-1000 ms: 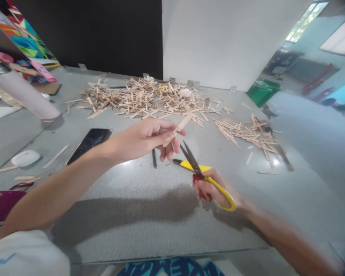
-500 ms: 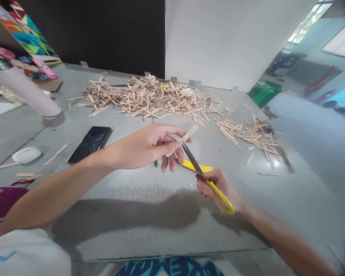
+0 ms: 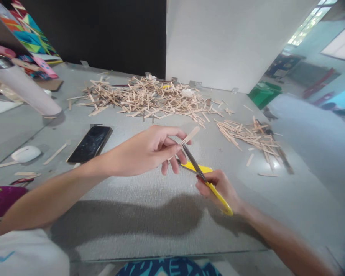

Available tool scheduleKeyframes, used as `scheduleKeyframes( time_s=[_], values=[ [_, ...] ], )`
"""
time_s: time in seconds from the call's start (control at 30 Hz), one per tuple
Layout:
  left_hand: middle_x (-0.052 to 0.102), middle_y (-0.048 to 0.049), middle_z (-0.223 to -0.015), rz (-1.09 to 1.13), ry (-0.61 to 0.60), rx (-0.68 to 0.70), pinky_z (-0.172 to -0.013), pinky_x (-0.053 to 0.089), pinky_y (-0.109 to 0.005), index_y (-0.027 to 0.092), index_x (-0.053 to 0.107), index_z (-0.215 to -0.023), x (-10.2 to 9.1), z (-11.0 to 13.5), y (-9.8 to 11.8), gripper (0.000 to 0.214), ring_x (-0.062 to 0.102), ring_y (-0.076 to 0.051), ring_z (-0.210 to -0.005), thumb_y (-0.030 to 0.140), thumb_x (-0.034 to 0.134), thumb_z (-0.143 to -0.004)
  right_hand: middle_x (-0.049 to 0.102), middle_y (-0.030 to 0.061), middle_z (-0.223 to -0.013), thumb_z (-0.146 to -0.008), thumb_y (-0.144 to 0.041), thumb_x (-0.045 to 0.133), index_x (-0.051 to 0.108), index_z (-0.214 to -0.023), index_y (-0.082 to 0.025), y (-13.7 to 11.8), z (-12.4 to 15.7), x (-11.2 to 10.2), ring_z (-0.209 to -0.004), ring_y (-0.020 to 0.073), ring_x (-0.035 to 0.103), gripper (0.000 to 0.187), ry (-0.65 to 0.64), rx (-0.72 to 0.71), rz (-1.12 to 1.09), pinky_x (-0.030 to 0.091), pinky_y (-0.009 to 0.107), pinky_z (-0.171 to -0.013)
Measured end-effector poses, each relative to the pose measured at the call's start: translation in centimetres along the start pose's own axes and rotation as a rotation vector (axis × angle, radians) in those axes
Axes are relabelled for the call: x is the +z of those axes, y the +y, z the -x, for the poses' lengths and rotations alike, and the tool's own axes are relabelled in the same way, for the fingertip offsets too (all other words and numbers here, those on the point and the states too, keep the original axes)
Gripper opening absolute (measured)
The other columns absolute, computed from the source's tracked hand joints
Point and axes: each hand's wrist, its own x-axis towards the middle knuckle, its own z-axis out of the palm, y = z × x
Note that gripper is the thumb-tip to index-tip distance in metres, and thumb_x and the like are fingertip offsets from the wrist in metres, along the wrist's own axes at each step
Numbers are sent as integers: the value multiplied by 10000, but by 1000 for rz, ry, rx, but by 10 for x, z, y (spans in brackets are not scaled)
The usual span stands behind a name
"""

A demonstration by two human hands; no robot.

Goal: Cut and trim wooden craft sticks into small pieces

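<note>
Pinching a wooden craft stick (image 3: 193,134) between thumb and fingers, the left hand (image 3: 161,151) hangs to the right of the smartphone (image 3: 89,145), as I follow remotely. Farther right of the smartphone, I see the right hand (image 3: 218,188) wrapped around the yellow-handled scissors (image 3: 192,158), blades nearly together, tips right at the stick. Beyond the smartphone and rightward lies a large heap of craft sticks (image 3: 149,96); a white computer mouse (image 3: 26,154) rests to the smartphone's left.
</note>
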Motion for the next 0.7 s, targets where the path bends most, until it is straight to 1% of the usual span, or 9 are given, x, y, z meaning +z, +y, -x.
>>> scheduleKeyframes(
  time_s=[0.17, 0.3, 0.43, 0.53, 0.7],
  values=[
    [840, -113, -1055, -3, -9, 7, -584, 634, -234, 166, 654, -1261, 1, 0, -1, 190, 830, -192, -787, 276, 575, -1127, 303, -50, -601, -1008, -459, 614, 367, -599, -233, -1, 0, -1, -581, 112, 255, 528, 7, -11, 28, 212, 288, -526],
    [838, -110, -1066, 16, -19, 9, -596, 639, -235, 169, 642, -1243, 1, 0, -1, 167, 827, -188, -791, 269, 576, -1127, 316, -51, -588, -1005, -439, 606, 372, -595, -231, 1, 0, 0, -560, 103, 267, 516, 8, -8, 28, 215, 283, -512],
    [821, -69, -965, 86, -48, -7, -584, 629, -234, 188, 588, -1196, 2, 0, 0, 96, 788, -160, -707, 255, 562, -1131, 330, -50, -574, -1009, -436, 600, 374, -596, -231, 1, 1, 0, -542, 97, 272, 513, 23, 11, 28, 210, 281, -502],
    [793, -38, -884, 160, -80, 7, -568, 604, -217, 203, 552, -1182, 3, -1, 2, 55, 756, -142, -670, 232, 537, -1138, 349, -50, -555, -1012, -427, 596, 407, -592, -228, -1, 3, 0, -519, 94, 289, 501, 26, 38, 34, 211, 281, -496],
    [779, -38, -845, 257, -139, 34, -559, 577, -223, 213, 551, -1182, 3, -3, 3, 58, 743, -152, -667, 258, 544, -1147, 364, -51, -537, -1020, -428, 611, 418, -595, -230, -7, 5, -2, -499, 94, 305, 507, -12, 11, 9, 223, 286, -491]
  ],
)
